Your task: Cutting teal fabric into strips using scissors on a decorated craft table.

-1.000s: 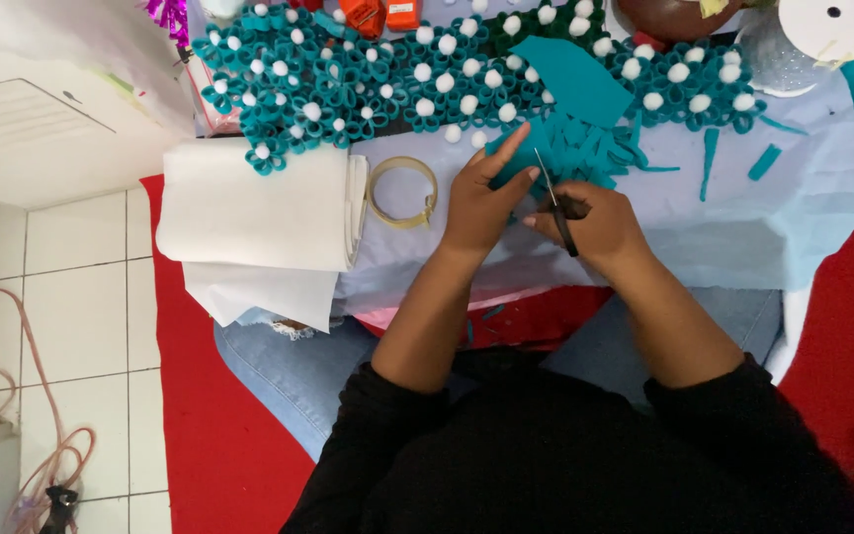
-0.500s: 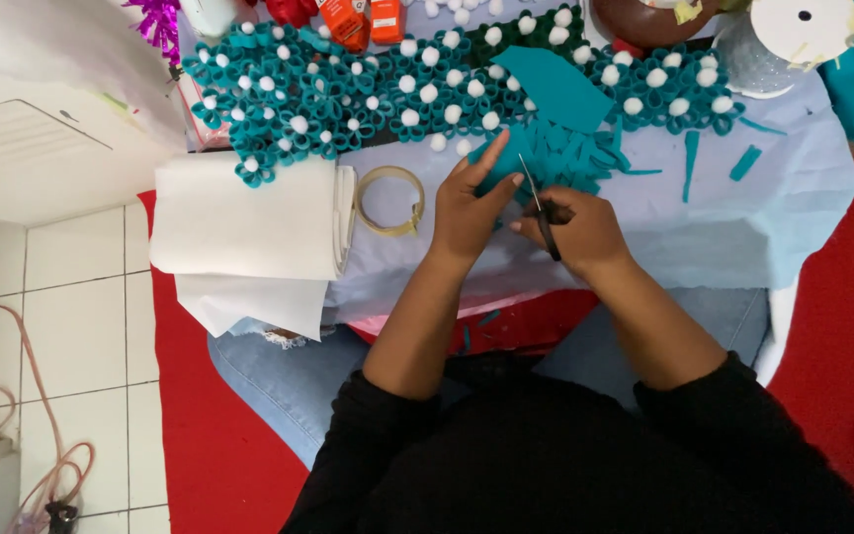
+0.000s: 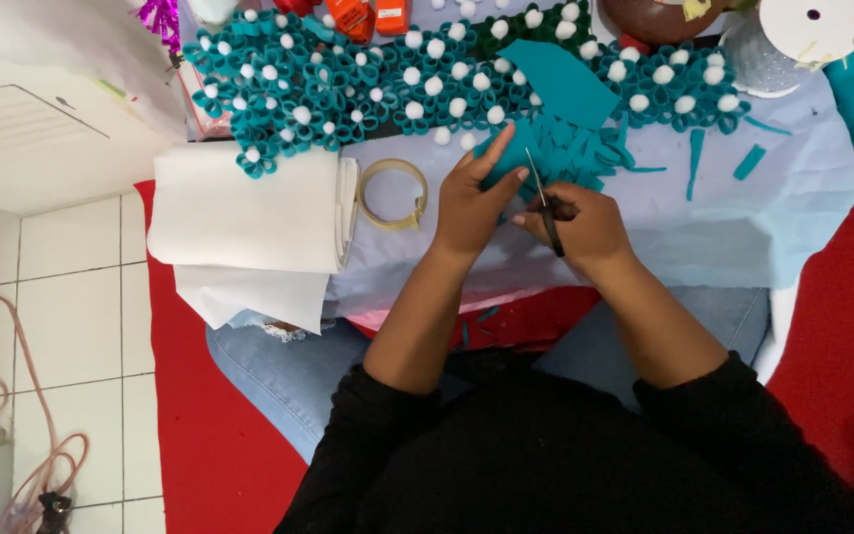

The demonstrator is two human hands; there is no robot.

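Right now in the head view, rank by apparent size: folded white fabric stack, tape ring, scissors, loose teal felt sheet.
1. folded white fabric stack, clearly largest
2. loose teal felt sheet
3. tape ring
4. scissors, thin, partly hidden by the right hand

The ring and the scissors look close, so their order is unsure.

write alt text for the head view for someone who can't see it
Seen from above, the right hand works scissors into teal felt held by the left hand. Teal flowers and a tape ring lie beyond.

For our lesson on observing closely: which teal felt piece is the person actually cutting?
The teal piece pinched in the left hand, at the scissors in the right hand; other scraps lie loose.
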